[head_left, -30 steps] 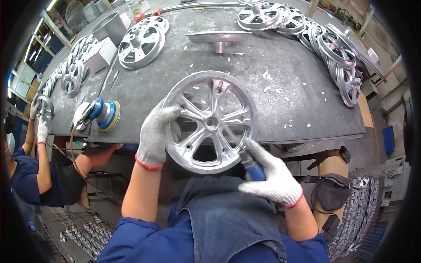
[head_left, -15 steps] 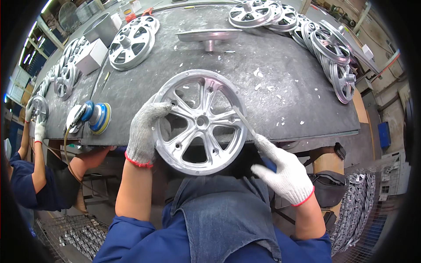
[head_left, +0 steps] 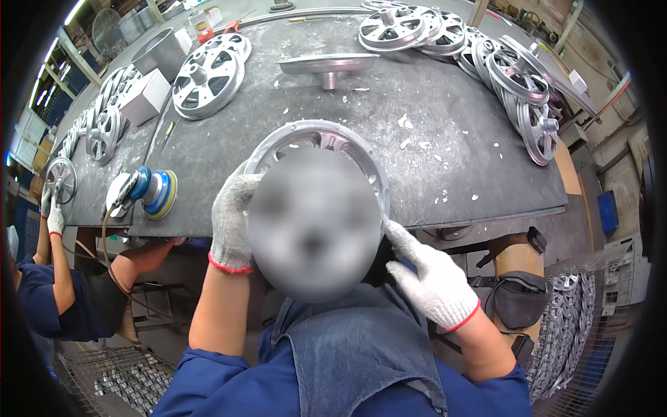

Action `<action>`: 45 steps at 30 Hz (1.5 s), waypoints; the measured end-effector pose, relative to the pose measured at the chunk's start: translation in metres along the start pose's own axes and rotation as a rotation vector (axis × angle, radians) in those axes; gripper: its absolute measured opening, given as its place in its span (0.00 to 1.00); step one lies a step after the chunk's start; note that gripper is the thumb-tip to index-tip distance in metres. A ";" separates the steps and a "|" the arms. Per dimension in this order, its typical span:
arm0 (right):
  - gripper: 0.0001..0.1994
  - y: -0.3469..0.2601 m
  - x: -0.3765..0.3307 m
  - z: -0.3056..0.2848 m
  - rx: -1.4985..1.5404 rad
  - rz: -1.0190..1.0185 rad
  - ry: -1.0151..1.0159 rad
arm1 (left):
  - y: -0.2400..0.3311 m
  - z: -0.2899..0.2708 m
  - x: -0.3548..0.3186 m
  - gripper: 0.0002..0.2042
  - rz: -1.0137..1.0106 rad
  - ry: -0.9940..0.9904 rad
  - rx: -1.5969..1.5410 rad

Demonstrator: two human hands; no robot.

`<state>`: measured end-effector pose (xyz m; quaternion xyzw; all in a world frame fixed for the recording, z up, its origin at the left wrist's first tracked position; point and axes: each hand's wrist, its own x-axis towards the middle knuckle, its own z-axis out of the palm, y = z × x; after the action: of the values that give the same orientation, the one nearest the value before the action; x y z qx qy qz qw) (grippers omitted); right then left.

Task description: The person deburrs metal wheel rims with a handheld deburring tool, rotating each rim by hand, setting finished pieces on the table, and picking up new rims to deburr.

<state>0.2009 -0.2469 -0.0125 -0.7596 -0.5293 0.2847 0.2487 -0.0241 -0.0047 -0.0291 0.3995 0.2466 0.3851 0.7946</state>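
A silver spoked metal wheel (head_left: 319,128) is held up at the table's front edge, above my lap. A round blur hides its middle and lower part; only the upper rim and some spoke tops show. My left hand (head_left: 235,222), in a white knit glove with a red cuff, grips the wheel's left side. My gloved right hand (head_left: 434,281) is at the right side of the rim, its index finger stretched toward the edge. It holds a thin-bladed hand tool, seen plainly half a second ago; the blade is now hard to make out against the rim.
On the dark table (head_left: 445,187) lie white scraps. Another wheel (head_left: 328,64) rests face down ahead, with wheel stacks (head_left: 208,80) around the edges. A blue sander (head_left: 158,191) and a white box (head_left: 144,96) are left. A co-worker's gloved hand (head_left: 55,220) holds a wheel at far left.
The wheel has come slightly down toward me. My right hand has moved left, closer in along the rim with the tool. The co-worker's wheel has turned more face-on.
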 end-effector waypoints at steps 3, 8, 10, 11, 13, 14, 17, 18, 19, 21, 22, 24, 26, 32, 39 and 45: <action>0.34 0.007 0.004 0.003 0.115 -0.087 0.025 | -0.011 0.019 -0.008 0.28 0.040 0.022 -0.160; 0.32 0.014 0.015 -0.001 -0.070 -0.075 0.187 | -0.026 0.021 -0.007 0.30 0.127 0.010 -0.128; 0.32 0.013 0.014 0.003 -0.029 -0.079 0.151 | -0.026 0.022 -0.006 0.30 0.126 0.019 -0.128; 0.32 0.013 0.012 0.004 0.012 -0.082 0.116 | -0.027 0.022 -0.005 0.30 0.121 0.024 -0.128; 0.31 0.013 0.010 0.008 0.028 -0.063 0.076 | -0.028 0.021 -0.005 0.30 0.111 0.032 -0.123; 0.31 0.012 0.010 0.009 0.065 -0.061 0.062 | -0.028 0.021 -0.005 0.30 0.112 0.033 -0.138; 0.32 0.010 0.008 0.011 0.119 -0.068 0.046 | -0.027 0.019 -0.005 0.30 0.090 0.013 -0.150; 0.33 0.010 0.008 0.013 0.196 -0.128 0.041 | -0.026 0.019 -0.004 0.31 0.074 -0.011 -0.151; 0.33 0.011 0.008 0.014 0.273 -0.189 0.037 | -0.027 0.021 -0.004 0.31 0.073 -0.015 -0.152; 0.36 0.009 0.011 0.007 0.280 -0.226 0.021 | -0.036 0.026 -0.004 0.31 0.139 -0.057 -0.231; 0.38 -0.002 0.013 -0.006 0.443 -0.009 -0.154 | -0.045 0.025 -0.005 0.31 0.225 -0.016 -0.202; 0.44 -0.003 0.017 -0.018 0.723 0.193 -0.318 | -0.065 0.034 -0.010 0.31 0.353 0.085 -0.212; 0.50 0.010 0.012 -0.013 0.777 0.084 -0.223 | -0.049 0.033 -0.017 0.32 0.218 0.003 -0.154; 0.41 0.035 0.022 0.013 0.256 -0.328 0.234 | 0.040 0.012 0.056 0.33 -0.043 -0.198 0.094; 0.31 0.014 0.014 0.016 -0.178 -0.244 0.245 | 0.037 0.019 0.076 0.15 -0.206 -0.276 0.482; 0.37 0.008 0.008 0.020 -0.016 -0.209 0.063 | 0.020 0.023 0.051 0.17 -0.085 -0.219 0.242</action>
<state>0.1945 -0.2399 -0.0333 -0.7107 -0.6000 0.2290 0.2873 0.0138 0.0337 -0.0042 0.5211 0.2197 0.2729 0.7783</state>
